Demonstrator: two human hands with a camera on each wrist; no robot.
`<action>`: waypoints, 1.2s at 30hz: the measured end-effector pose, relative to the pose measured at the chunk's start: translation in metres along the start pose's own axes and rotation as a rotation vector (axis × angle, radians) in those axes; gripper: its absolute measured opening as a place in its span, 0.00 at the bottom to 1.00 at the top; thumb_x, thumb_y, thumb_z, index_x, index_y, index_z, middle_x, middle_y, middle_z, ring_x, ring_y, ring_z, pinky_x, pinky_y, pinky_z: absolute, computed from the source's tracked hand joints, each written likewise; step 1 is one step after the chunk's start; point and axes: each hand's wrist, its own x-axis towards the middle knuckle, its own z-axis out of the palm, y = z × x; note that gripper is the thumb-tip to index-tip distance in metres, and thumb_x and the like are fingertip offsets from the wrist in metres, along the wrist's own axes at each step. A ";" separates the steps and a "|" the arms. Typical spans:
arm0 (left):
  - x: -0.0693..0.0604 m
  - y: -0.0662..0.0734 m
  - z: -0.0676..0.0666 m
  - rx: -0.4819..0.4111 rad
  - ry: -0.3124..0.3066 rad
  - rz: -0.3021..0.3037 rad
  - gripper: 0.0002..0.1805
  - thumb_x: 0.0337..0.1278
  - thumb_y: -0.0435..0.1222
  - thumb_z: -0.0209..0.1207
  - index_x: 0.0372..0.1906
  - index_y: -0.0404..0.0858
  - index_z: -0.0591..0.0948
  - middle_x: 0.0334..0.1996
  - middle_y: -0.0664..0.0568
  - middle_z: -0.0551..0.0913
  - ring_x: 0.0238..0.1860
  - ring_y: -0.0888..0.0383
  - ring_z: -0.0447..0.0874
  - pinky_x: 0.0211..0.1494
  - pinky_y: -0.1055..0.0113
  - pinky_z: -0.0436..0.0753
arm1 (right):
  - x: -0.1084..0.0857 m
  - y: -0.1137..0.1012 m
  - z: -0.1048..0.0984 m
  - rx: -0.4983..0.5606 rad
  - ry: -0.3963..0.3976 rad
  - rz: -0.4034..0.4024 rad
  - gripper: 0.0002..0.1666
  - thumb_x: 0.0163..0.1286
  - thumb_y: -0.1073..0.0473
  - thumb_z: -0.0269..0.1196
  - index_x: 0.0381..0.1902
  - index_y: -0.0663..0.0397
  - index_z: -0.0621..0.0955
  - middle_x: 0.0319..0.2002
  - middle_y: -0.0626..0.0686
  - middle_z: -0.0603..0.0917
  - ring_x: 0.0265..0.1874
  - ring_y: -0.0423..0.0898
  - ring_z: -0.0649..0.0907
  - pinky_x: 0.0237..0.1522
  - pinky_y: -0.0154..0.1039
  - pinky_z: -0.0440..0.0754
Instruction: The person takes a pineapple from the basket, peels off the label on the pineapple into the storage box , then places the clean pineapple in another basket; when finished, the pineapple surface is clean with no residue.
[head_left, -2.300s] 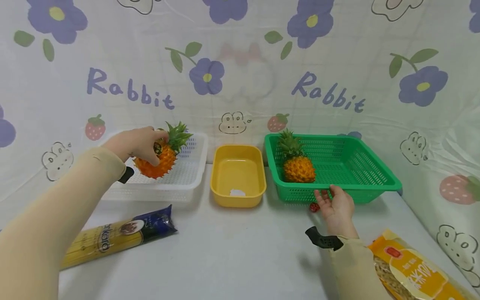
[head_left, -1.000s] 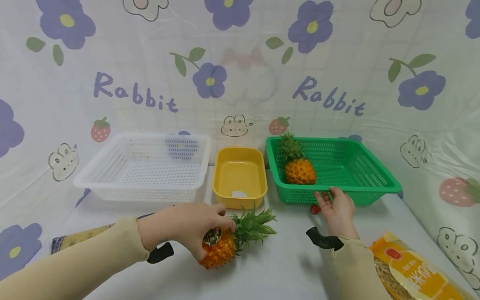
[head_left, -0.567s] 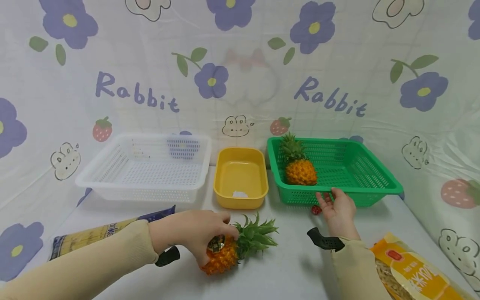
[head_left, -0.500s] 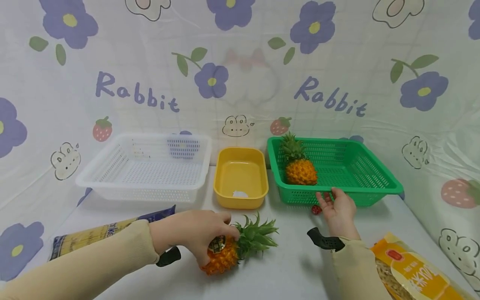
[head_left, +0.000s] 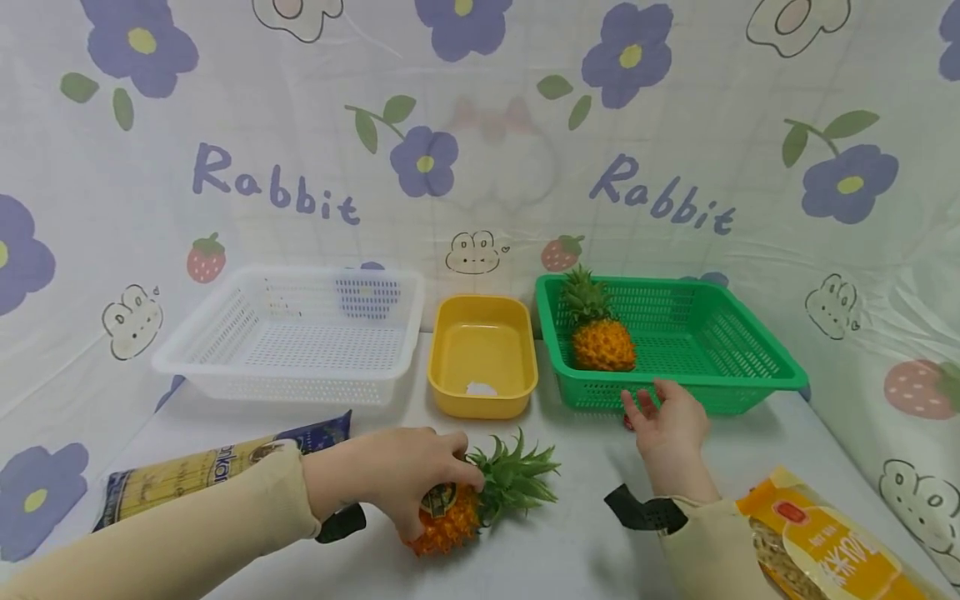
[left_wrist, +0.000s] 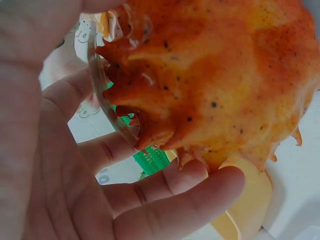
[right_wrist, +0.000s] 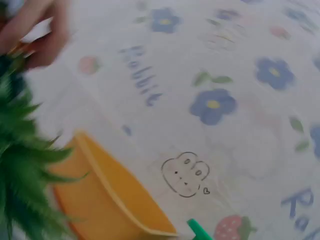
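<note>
Flower-printed cloth (head_left: 517, 225) fills the upper frame behind a white table (head_left: 555, 542). Center right, I see a green basket (head_left: 712, 382); center left, a white basket (head_left: 277, 370); between them, a yellow tub (head_left: 482, 407). An orange packet (head_left: 832, 533) occupies the lower right, a pasta pack (head_left: 187, 472) the lower left. The held pineapple (head_left: 459, 518) is at lower center, crown rightward; another pineapple (head_left: 602, 343) lies inside the green basket. The hands are apart: the left hand (head_left: 401, 471) grips the held pineapple's body; the right hand (head_left: 673, 427), fingers loosely spread, is at the green basket's front rim, though remotely I cannot tell whether they touch.
</note>
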 end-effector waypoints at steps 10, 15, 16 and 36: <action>-0.001 0.004 0.003 0.045 0.036 0.028 0.43 0.29 0.50 0.74 0.60 0.64 0.69 0.45 0.58 0.70 0.34 0.62 0.70 0.36 0.71 0.76 | -0.031 0.037 0.015 -1.229 -1.118 -0.681 0.29 0.55 0.60 0.69 0.54 0.53 0.73 0.52 0.52 0.76 0.54 0.46 0.74 0.56 0.45 0.74; -0.004 0.004 0.006 0.029 0.075 0.037 0.50 0.29 0.52 0.74 0.66 0.63 0.63 0.46 0.58 0.70 0.33 0.63 0.70 0.36 0.71 0.76 | -0.033 0.053 0.014 -1.491 -1.339 -0.605 0.47 0.46 0.51 0.74 0.64 0.45 0.66 0.64 0.51 0.68 0.64 0.50 0.66 0.61 0.53 0.68; -0.004 0.004 0.007 0.012 0.085 0.032 0.51 0.29 0.51 0.74 0.67 0.63 0.62 0.48 0.58 0.70 0.33 0.63 0.70 0.36 0.71 0.77 | -0.033 0.056 0.014 -1.529 -1.357 -0.594 0.49 0.45 0.51 0.75 0.64 0.46 0.66 0.64 0.51 0.68 0.64 0.50 0.66 0.61 0.53 0.68; -0.030 0.027 0.087 -0.841 0.630 -0.633 0.60 0.19 0.53 0.77 0.65 0.43 0.58 0.59 0.41 0.61 0.55 0.46 0.69 0.54 0.49 0.75 | -0.039 0.077 0.011 -1.807 -1.345 -0.686 0.44 0.46 0.51 0.74 0.62 0.52 0.71 0.64 0.53 0.68 0.61 0.49 0.71 0.58 0.47 0.73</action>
